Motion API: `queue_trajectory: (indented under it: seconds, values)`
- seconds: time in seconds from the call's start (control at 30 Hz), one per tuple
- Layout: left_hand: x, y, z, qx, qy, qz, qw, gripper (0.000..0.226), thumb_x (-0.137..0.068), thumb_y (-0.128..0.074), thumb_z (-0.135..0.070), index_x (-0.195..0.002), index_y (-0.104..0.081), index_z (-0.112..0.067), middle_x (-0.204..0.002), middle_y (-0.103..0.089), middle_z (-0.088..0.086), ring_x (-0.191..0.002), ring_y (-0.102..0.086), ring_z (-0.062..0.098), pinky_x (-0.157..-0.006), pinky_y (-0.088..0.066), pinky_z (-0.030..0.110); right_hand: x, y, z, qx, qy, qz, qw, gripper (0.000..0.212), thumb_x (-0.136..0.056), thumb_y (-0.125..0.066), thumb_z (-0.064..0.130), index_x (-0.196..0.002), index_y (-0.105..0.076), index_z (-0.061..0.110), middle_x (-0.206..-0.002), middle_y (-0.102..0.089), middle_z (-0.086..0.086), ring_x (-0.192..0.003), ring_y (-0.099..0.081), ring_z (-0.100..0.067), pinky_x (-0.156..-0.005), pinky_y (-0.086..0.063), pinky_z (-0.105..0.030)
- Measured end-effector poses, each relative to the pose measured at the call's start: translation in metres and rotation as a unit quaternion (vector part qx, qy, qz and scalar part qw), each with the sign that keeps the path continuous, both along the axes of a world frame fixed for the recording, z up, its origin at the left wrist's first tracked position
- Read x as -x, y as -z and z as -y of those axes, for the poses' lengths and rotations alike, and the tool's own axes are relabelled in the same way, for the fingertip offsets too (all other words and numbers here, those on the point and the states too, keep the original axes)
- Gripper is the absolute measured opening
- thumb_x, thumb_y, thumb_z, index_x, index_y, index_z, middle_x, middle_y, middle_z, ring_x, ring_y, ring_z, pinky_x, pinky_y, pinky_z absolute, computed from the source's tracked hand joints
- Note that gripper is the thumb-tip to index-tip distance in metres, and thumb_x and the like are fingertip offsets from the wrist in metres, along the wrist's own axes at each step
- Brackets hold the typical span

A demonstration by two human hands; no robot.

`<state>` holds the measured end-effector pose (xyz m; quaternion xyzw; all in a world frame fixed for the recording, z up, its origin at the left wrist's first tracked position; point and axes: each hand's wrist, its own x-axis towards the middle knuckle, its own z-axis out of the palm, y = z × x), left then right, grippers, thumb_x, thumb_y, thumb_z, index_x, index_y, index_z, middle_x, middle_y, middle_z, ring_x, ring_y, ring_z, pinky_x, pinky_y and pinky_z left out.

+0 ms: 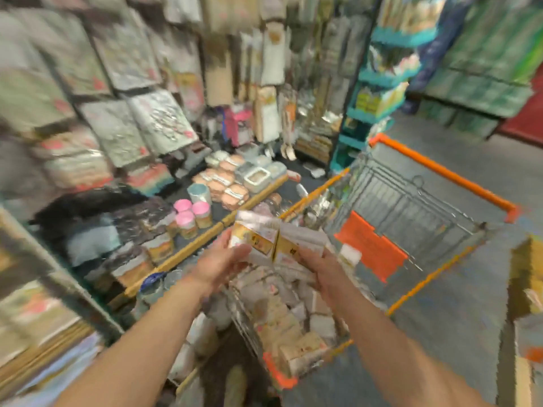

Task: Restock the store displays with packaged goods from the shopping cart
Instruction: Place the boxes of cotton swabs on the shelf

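Left hand (219, 264): raised over the cart, fingers curled round the left end of the packs (279, 240), thumb side towards the camera.

Right hand (318, 270): fingers curled round the right end of the same packs, gripping from below and the side.

Packs: two white-and-yellow packages held side by side, touching, between both hands, above the near end of the cart and just beside the shelf edge. Print is blurred and unreadable.

Cart (440, 168): wire basket with orange rim and an orange flap on its child seat, standing on the grey floor to the right of the display. Its near end is heaped with boxes (296, 327), beige and white, lying at mixed angles.

Shelf (202, 240): low, dark surface with a yellow front rail, running from lower left towards upper right, left of the cart.

Jars (191, 214): three with pink lids, standing close together on the shelf.

Tubs (235, 179): stacked wrapped containers, orange-brown and pale, farther along the shelf.

Hanging bags (138, 124): flat clear-wrapped goods in rows on the wall above the shelf; contents too blurred to tell.

Teal rack (379, 80): tiered stand beyond the cart, carrying yellow and pale packages.
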<state>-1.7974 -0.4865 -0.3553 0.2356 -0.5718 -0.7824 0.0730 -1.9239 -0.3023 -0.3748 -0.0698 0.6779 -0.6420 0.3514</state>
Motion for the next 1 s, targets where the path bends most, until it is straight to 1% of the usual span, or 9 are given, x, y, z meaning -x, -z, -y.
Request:
queue_trajectory:
  seconds: [0.13, 0.2, 0.37, 0.53, 0.63, 0.73, 0.83, 0.93, 1.0]
  values:
    - [-0.092, -0.074, 0.034, 0.043, -0.13, -0.043, 0.99, 0.074, -0.055, -0.081, -0.027, -0.124, -0.055, -0.024, -0.106, -0.071, 0.002, -0.094, -0.066, 0.023, -0.086, -0.054, 0.04, -0.059, -0.074, 0.064, 0.028, -0.1, -0.088, 0.991, 0.113, -0.044, -0.06, 0.097, -0.135, -0.052, 0.031, -0.144, -0.051, -0.004, -0.132, -0.049, -0.026, -0.109, -0.039, -0.053]
    - [-0.143, -0.111, 0.055, 0.081, -0.189, -0.068, 0.976, 0.077, -0.052, -0.078, -0.043, -0.123, -0.055, -0.023, -0.11, -0.07, 0.004, -0.098, -0.063, 0.023, -0.086, -0.051, 0.043, -0.094, -0.106, 0.106, 0.091, -0.151, -0.104, 0.979, 0.114, -0.032, -0.057, 0.101, -0.129, -0.046, 0.042, -0.148, -0.043, 0.002, -0.138, -0.041, -0.024, -0.11, -0.037, -0.054]
    - [-0.266, -0.19, 0.108, 0.166, -0.335, -0.114, 0.92, 0.05, -0.066, -0.068, -0.035, -0.111, -0.057, -0.017, -0.095, -0.073, 0.0, -0.076, -0.07, 0.009, -0.068, -0.054, 0.03, -0.207, -0.189, 0.202, 0.215, -0.212, -0.1, 0.948, 0.095, -0.046, -0.073, 0.085, -0.123, -0.053, 0.033, -0.127, -0.065, 0.001, -0.116, -0.062, -0.025, -0.106, -0.043, -0.055]
    - [-0.396, -0.248, 0.155, 0.269, -0.425, -0.091, 0.859, 0.063, -0.078, -0.067, -0.052, -0.128, -0.055, -0.015, -0.112, -0.073, 0.006, -0.106, -0.069, 0.027, -0.098, -0.05, 0.05, -0.319, -0.252, 0.293, 0.285, -0.304, -0.089, 0.905, 0.083, -0.067, -0.078, 0.058, -0.126, -0.058, 0.004, -0.106, -0.074, -0.015, -0.091, -0.071, -0.028, -0.088, -0.056, -0.042]
    - [-0.456, -0.272, 0.193, 0.293, -0.453, -0.082, 0.838, 0.045, -0.095, -0.057, -0.047, -0.129, -0.054, -0.017, -0.107, -0.074, -0.001, -0.1, -0.07, 0.019, -0.094, -0.053, 0.043, -0.372, -0.28, 0.345, 0.302, -0.349, -0.104, 0.881, 0.057, -0.082, -0.064, 0.047, -0.124, -0.051, 0.01, -0.099, -0.074, -0.002, -0.087, -0.071, -0.017, -0.082, -0.054, -0.033]
    - [-0.495, -0.303, 0.234, 0.353, -0.45, -0.05, 0.819, 0.075, -0.076, -0.058, -0.072, -0.131, -0.054, -0.021, -0.118, -0.07, -0.005, -0.113, -0.064, 0.016, -0.105, -0.044, 0.045, -0.404, -0.305, 0.393, 0.309, -0.364, -0.138, 0.868, 0.051, -0.088, -0.061, 0.049, -0.123, -0.047, 0.015, -0.102, -0.071, 0.003, -0.094, -0.069, -0.013, -0.087, -0.052, -0.033]
    - [-0.514, -0.334, 0.276, 0.38, -0.446, -0.044, 0.809, 0.055, -0.088, -0.061, -0.056, -0.125, -0.052, -0.016, -0.114, -0.068, -0.002, -0.102, -0.063, 0.011, -0.092, -0.046, 0.033, -0.419, -0.333, 0.435, 0.312, -0.37, -0.127, 0.866, 0.085, -0.073, -0.072, 0.063, -0.136, -0.049, 0.012, -0.118, -0.07, -0.004, -0.11, -0.066, -0.022, -0.103, -0.048, -0.046]
    - [-0.523, -0.356, 0.313, 0.378, -0.417, -0.027, 0.826, 0.022, -0.096, -0.056, -0.04, -0.107, -0.055, -0.021, -0.092, -0.066, -0.009, -0.078, -0.057, 0.007, -0.069, -0.038, 0.027, -0.423, -0.358, 0.473, 0.322, -0.385, -0.092, 0.86, 0.062, -0.086, -0.072, 0.039, -0.131, -0.05, 0.004, -0.102, -0.075, -0.008, -0.092, -0.071, -0.021, -0.089, -0.055, -0.038]
    - [-0.537, -0.363, 0.333, 0.38, -0.424, -0.025, 0.821, 0.04, -0.091, -0.062, -0.045, -0.12, -0.052, -0.019, -0.1, -0.069, -0.007, -0.088, -0.061, 0.012, -0.075, -0.044, 0.03, -0.428, -0.375, 0.494, 0.317, -0.379, -0.13, 0.86, 0.058, -0.079, -0.078, 0.032, -0.121, -0.048, 0.007, -0.111, -0.07, -0.014, -0.088, -0.07, -0.021, -0.083, -0.055, -0.037]
